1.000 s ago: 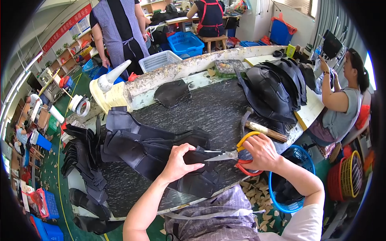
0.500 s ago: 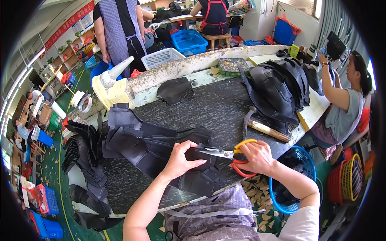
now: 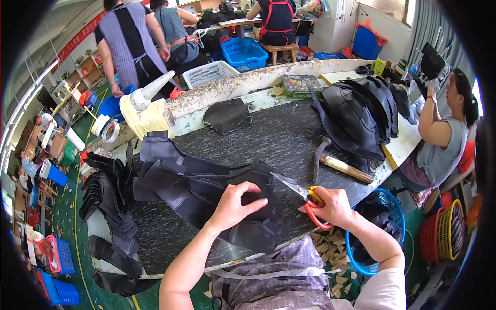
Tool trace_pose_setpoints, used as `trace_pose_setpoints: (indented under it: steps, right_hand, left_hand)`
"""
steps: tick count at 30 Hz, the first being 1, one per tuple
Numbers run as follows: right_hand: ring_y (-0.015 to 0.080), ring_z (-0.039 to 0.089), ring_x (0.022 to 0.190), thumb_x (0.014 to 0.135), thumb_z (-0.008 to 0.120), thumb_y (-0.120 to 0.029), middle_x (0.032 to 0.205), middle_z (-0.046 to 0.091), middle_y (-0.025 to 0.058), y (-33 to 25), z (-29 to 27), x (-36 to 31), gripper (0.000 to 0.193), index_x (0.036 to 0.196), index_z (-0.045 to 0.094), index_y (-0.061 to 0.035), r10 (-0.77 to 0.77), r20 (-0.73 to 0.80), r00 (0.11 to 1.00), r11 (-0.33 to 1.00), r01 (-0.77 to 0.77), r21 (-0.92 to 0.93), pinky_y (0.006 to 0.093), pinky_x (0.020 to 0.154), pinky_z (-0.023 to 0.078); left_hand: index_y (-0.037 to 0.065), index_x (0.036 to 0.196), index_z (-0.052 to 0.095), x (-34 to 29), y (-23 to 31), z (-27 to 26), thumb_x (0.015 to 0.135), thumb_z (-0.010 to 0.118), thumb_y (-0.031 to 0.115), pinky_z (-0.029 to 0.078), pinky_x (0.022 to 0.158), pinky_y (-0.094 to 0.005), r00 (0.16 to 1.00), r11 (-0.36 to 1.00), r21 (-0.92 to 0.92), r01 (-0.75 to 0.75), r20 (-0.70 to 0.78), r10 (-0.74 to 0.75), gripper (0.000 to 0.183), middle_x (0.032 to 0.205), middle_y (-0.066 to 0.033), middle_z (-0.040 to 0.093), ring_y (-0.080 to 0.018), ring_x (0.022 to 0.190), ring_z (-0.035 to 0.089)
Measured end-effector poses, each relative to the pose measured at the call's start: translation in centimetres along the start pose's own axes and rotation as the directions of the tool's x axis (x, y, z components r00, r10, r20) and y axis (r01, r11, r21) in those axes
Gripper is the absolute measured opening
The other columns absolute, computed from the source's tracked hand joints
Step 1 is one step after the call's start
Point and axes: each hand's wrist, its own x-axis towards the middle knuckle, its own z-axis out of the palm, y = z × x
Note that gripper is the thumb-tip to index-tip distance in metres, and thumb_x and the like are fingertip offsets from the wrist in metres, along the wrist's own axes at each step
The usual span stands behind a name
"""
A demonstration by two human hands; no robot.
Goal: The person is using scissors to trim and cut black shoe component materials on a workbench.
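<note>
My right hand (image 3: 333, 206) is wrapped round scissors (image 3: 294, 187) with red and yellow handles. Their silvery blades point up and to the left, just past the edge of the black leather-like pieces. My left hand (image 3: 235, 206) rests over these black pieces (image 3: 199, 181), its thumb and forefinger apart with a gap between them. The remaining fingers of that hand are partly hidden. The black pieces lie spread and overlapping across the dark speckled tabletop (image 3: 289, 129), in front of me.
A hammer (image 3: 343, 168) lies right of centre, below a stack of black shaped pieces (image 3: 351, 116). More black pieces (image 3: 111, 206) are piled at the left edge. A yellowish thread cone (image 3: 144, 116) stands far left. A blue basket (image 3: 380, 258) sits right of the table; co-workers are beyond.
The scissors have swung upward, away from the black pieces, and their handles have come closer together. My left hand has barely moved. A co-worker at the far left has shifted left.
</note>
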Motion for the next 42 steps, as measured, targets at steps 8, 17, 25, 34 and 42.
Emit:
trace_pose_setpoints:
  steps: [8,17,25,34,42]
  right_hand:
    - [0.0291,0.059,0.051,0.068,0.077,-0.048,0.058,0.055,0.009,0.2,-1.6,0.1,0.048,0.073,0.058,-0.0045,-0.005,0.01,1.0,0.991,0.007,-0.131,0.0377,0.048,0.046]
    - [0.0269,0.06,0.079,0.064,0.077,-0.042,0.083,0.058,0.0086,-0.2,-2.8,3.6,0.048,0.088,0.058,-0.0048,-0.258,0.039,0.965,0.938,0.26,-0.23,0.0368,0.075,0.046]
    - [0.0264,0.059,0.081,0.067,0.075,-0.04,0.084,0.056,0.01,0.4,-2.5,2.9,0.049,0.092,0.058,-0.0025,-0.263,0.164,0.951,0.931,0.295,-0.216,0.0356,0.08,0.046]
    - [0.0252,0.06,0.075,0.071,0.072,-0.051,0.079,0.058,0.0096,-0.1,-0.7,2.6,0.054,0.092,0.056,-0.0043,-0.232,0.143,0.962,0.924,0.263,-0.277,0.0347,0.079,0.044]
    - [0.0256,0.063,0.072,0.071,0.074,-0.05,0.074,0.06,0.0082,-0.7,-0.3,2.9,0.05,0.09,0.057,-0.0062,-0.143,0.166,0.976,0.951,0.182,-0.251,0.0369,0.072,0.045]
  left_hand:
    - [0.006,0.109,0.056,1.5,-0.5,-0.2,0.065,0.082,0.026,0.036,0.091,-0.0378,0.962,0.836,0.54,-0.094,-0.166,0.215,0.055,0.096,-0.008,0.058,-0.0263,0.097,0.053]
    - [0.007,0.103,0.064,1.3,-0.8,-1.2,0.062,0.082,0.035,0.038,0.086,-0.0321,0.994,0.953,0.285,-0.105,0.057,0.093,0.053,0.1,-0.0083,0.066,-0.0229,0.091,0.056]
    - [0.005,0.1,0.065,1.1,-1.0,-1.6,0.062,0.083,0.036,0.038,0.088,-0.0325,0.998,0.98,0.188,-0.058,0.038,0.052,0.053,0.1,-0.0087,0.066,-0.024,0.092,0.055]
    - [0.002,0.103,0.065,1.4,-1.7,-1.8,0.064,0.084,0.033,0.041,0.092,-0.033,0.995,0.996,-0.047,0.076,0.067,-0.073,0.054,0.1,-0.0108,0.066,-0.0227,0.096,0.056]
    - [-0.001,0.103,0.063,1.5,-1.9,-1.7,0.064,0.084,0.031,0.045,0.086,-0.0318,0.996,0.996,-0.044,0.081,0.043,-0.079,0.055,0.092,-0.0124,0.067,-0.0212,0.087,0.06]
